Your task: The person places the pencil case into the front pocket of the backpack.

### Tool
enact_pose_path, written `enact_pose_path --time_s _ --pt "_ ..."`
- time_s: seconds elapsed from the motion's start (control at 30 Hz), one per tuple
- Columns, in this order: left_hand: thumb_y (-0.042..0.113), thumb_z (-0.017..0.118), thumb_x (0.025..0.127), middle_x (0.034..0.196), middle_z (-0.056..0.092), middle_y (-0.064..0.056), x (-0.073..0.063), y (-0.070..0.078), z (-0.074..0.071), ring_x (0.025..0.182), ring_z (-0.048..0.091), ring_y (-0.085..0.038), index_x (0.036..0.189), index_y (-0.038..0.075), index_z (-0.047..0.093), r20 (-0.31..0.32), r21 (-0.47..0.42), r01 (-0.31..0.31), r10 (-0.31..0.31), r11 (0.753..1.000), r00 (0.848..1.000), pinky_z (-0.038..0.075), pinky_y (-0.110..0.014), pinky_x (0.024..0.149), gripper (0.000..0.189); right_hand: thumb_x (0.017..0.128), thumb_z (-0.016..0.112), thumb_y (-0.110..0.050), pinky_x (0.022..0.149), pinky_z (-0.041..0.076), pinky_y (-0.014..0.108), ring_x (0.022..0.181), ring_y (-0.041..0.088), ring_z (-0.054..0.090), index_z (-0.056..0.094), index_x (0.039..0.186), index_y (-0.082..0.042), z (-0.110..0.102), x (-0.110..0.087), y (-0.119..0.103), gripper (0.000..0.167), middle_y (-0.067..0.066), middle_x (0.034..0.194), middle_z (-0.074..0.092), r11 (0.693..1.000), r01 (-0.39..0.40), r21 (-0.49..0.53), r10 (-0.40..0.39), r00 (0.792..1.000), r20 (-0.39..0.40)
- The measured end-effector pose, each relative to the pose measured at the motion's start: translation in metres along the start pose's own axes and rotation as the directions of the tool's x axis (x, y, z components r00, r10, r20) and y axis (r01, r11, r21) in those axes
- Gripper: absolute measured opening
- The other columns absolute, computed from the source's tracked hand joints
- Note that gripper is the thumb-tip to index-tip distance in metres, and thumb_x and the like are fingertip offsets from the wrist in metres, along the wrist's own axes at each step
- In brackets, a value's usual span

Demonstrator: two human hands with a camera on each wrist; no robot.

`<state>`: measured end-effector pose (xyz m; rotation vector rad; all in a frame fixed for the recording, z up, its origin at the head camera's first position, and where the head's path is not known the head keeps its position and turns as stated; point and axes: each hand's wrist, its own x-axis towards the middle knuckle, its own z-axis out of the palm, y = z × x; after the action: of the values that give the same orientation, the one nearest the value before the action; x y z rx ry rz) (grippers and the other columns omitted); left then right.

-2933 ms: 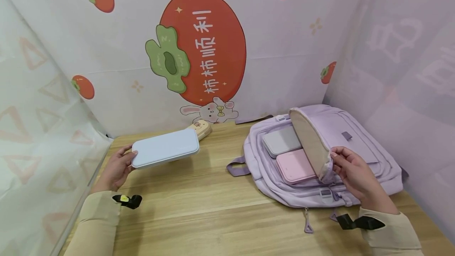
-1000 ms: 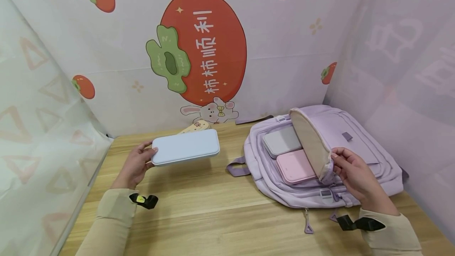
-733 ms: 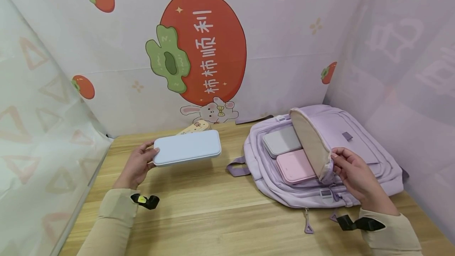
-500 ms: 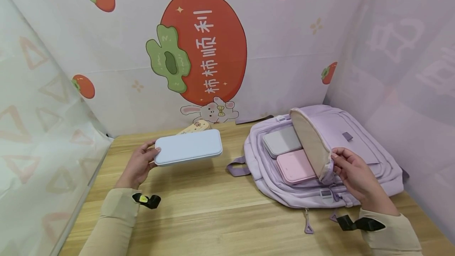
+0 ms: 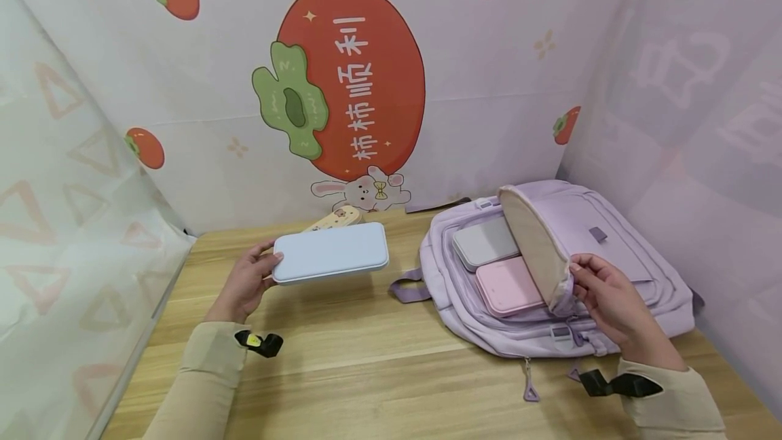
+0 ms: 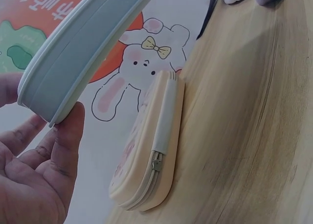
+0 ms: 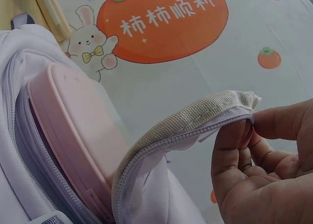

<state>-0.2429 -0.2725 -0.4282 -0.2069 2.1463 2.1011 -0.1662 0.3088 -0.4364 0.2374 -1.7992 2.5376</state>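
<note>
My left hand [image 5: 249, 282] pinches the left end of a light blue pencil case [image 5: 331, 250], held up above the wooden table with its lid facing up. At the right lies a lilac backpack [image 5: 617, 223], its front pocket unzipped. The edge of the pocket's flap [image 7: 181, 123] is pinched between thumb and fingers of my right hand [image 5: 605, 290], which keeps it folded back. Inside the pocket sit a grey case [image 5: 485, 242] and, nearer to me, a pink case [image 5: 508, 285]. The flap covers their right ends in the head view.
A cream zipped pencil case [image 6: 149, 150] with printed figures lies at the back of the table [image 5: 366, 386], partly hidden behind the blue one in the head view. A strap loop [image 5: 411, 287] and a zipper pull [image 5: 530, 386] stick out from the backpack. Printed cloth hangs around the table.
My left hand has carried the blue pencil case to the right, toward the backpack, slowing over the last second. The right hand and the flap have stayed in place.
</note>
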Motion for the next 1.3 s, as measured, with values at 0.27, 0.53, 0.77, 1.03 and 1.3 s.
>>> enact_pose_path --time_s 0.27,0.53,0.77,1.03,1.3 --pt "0.011 0.054 0.108 0.106 0.060 0.005 0.001 0.001 0.007 0.087 0.063 -0.006 0.156 -0.003 0.031 0.005 -0.009 0.006 -0.006 1.000 1.000 0.054 -0.025 0.074 0.055 0.108 0.044 0.004 0.067 0.047 0.017 0.080 0.006 0.057 0.064 0.105 -0.010 0.000 0.000 0.000 0.025 -0.002 0.094 0.061 1.000 0.004 0.028 -0.005 1.000 0.009" --pt "0.011 0.052 0.109 0.108 0.059 0.003 0.001 0.000 0.012 0.087 0.063 -0.006 0.157 -0.002 0.030 -0.005 -0.031 0.019 -0.019 0.999 1.000 0.054 -0.025 0.075 0.055 0.108 0.042 0.005 0.067 0.047 0.018 0.080 0.006 0.057 0.064 0.105 -0.009 0.000 0.000 0.000 0.026 -0.001 0.093 0.060 1.000 0.000 0.022 0.000 1.000 -0.010" --pt "0.008 0.053 0.107 0.104 0.061 0.005 0.001 -0.001 0.018 0.083 0.065 -0.006 0.154 -0.003 0.033 0.008 -0.062 -0.002 0.002 0.998 1.000 0.054 -0.025 0.072 0.053 0.109 0.044 0.003 0.066 0.047 0.018 0.080 0.005 0.056 0.063 0.105 -0.011 0.002 0.000 -0.002 0.025 -0.003 0.093 0.060 1.000 -0.010 -0.009 0.010 1.000 -0.001" --pt "0.004 0.051 0.107 0.103 0.063 0.002 0.001 -0.001 0.026 0.080 0.066 -0.007 0.152 -0.004 0.036 0.027 -0.060 -0.012 0.014 0.998 1.000 0.056 -0.025 0.069 0.048 0.108 0.040 0.006 0.065 0.046 0.018 0.078 0.006 0.055 0.063 0.104 -0.010 0.002 0.000 -0.002 0.028 -0.002 0.092 0.059 1.000 -0.010 0.007 0.010 1.000 -0.023" --pt "0.005 0.052 0.107 0.107 0.060 -0.002 -0.002 0.005 0.035 0.080 0.065 -0.007 0.152 -0.005 0.037 0.043 -0.055 -0.013 0.016 0.998 0.999 0.056 -0.024 0.069 0.048 0.108 0.040 0.006 0.065 0.045 0.018 0.077 0.006 0.055 0.063 0.104 -0.010 0.002 0.000 -0.002 0.029 -0.002 0.091 0.059 1.000 -0.010 0.016 0.011 1.000 -0.024"
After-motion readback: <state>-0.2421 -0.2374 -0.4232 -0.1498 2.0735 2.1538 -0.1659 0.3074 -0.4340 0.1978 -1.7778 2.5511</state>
